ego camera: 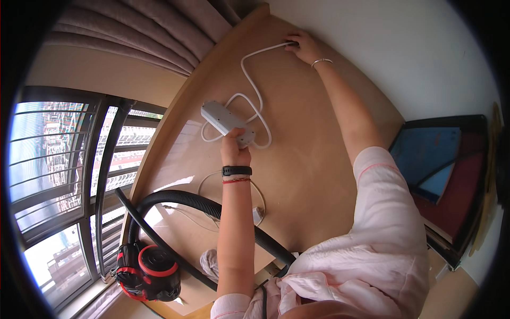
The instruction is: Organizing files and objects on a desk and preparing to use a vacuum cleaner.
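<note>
My left hand (236,148), with a black band at its wrist, grips the near end of a white power strip (225,118) over the wooden surface (310,159). A white cable (249,75) runs in loops around the strip and up to my right hand (303,47). That hand is stretched far forward, close to the wall, and its fingers are on a dark plug (293,43) at the cable's end. The plug is partly hidden by the fingers.
A black and red canister vacuum cleaner (157,271) stands at the lower left, its ribbed hose (187,198) passing beneath my left forearm. A thin charging cable (201,183) with a white adapter (258,214) lies nearby. Barred windows (51,159) are at left, dark framed panels (442,175) at right.
</note>
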Motion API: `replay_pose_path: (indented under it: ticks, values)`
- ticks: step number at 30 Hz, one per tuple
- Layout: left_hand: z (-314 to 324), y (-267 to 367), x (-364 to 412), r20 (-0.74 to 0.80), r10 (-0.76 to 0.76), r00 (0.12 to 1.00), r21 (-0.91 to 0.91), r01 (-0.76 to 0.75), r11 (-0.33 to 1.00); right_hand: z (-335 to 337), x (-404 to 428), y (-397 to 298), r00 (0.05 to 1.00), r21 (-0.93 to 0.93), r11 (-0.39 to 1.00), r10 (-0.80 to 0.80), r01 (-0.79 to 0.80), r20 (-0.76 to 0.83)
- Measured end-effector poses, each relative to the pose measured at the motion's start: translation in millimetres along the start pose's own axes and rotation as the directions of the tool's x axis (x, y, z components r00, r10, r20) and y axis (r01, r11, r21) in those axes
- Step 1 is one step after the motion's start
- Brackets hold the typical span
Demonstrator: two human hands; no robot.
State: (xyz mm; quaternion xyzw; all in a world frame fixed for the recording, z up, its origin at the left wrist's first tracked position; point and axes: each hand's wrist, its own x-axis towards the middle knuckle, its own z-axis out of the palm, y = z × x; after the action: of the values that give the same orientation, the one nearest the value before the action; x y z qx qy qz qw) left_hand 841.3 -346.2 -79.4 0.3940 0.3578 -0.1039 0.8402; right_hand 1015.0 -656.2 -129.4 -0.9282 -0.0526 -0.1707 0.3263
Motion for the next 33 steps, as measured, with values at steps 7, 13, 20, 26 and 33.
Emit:
replay_pose_path:
  ticks: [7,13,20,26,33]
  values:
    - [20.9,1.6,-29.7,0.259,0.23,0.938,0.274,-0.299,0.914,7.0,0.4,8.9,0.993,0.084,0.989,0.119,-0.118,-0.005]
    - [65.9,-14.4,-62.1,0.527,0.339,0.779,0.511,-0.61,0.606,-28.1,-25.5,-23.5,0.906,0.009,0.978,0.196,-0.208,-0.376]
    - [117.9,-65.0,-65.5,0.5,0.323,0.804,0.571,-0.586,0.574,-93.2,-187.7,-152.3,0.865,0.739,0.518,0.471,-0.431,0.174]
    - [110.7,-108.2,-49.7,0.743,-0.324,0.586,0.593,-0.352,0.724,-109.7,-227.8,-130.6,0.894,0.685,0.64,0.447,-0.348,0.037]
    - [99.8,-83.4,-117.3,0.714,-0.419,0.561,0.638,-0.276,0.719,-121.2,-249.7,-125.9,0.761,0.841,0.332,0.634,-0.426,0.135]
